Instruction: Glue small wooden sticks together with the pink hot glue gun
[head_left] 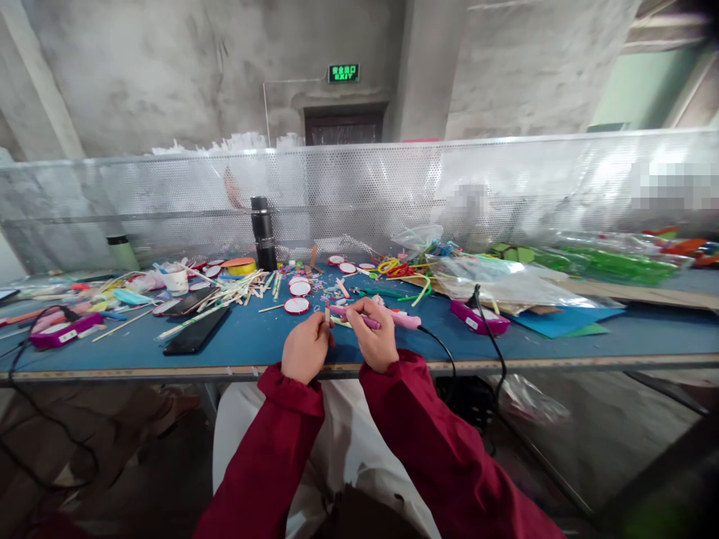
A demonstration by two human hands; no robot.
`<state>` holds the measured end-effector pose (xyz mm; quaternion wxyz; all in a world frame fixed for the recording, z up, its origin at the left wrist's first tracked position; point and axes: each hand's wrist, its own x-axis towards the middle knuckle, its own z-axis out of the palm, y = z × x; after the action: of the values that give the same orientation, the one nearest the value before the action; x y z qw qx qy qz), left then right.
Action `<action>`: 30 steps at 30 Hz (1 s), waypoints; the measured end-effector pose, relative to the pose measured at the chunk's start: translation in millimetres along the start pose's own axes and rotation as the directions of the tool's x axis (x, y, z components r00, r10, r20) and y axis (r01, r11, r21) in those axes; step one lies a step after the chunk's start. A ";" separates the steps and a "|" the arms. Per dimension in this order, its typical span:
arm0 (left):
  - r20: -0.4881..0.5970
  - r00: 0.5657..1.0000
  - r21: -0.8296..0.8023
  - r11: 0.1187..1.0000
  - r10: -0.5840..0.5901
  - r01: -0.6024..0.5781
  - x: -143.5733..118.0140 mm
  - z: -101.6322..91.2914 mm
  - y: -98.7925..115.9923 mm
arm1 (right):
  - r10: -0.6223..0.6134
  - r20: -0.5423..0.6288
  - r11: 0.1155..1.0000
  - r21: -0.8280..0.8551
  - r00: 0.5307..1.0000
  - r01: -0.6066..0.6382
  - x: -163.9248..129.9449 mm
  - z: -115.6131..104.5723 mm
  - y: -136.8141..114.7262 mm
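Note:
My left hand pinches a short, flat wooden stick just above the near edge of the table. Held like a pencil in my right hand is a pink and purple corded pen. Its tip points left at the stick, but I cannot tell whether the two touch. A black cord runs from the back of the pen down past the table edge. Beyond my left hand lie several white discs with red rims.
A black flask stands behind loose wooden sticks. Left lies a dark phone; purple devices sit at both sides. Green-handled pliers, plastic bags and blue sheets lie right. Mesh panel closes the back.

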<state>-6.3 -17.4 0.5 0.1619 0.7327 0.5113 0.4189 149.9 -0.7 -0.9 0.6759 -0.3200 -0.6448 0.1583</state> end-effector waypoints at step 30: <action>-0.012 1.000 -0.014 1.000 0.009 -0.009 -0.5 -0.1 0.1 | 0.022 -0.009 1.000 0.008 1.000 -0.022 1.7 0.8 -4.2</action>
<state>-6.4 -17.9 0.4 0.1621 0.7313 0.5061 0.4275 148.5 -2.6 3.1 0.6784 -0.3253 -0.6373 0.1668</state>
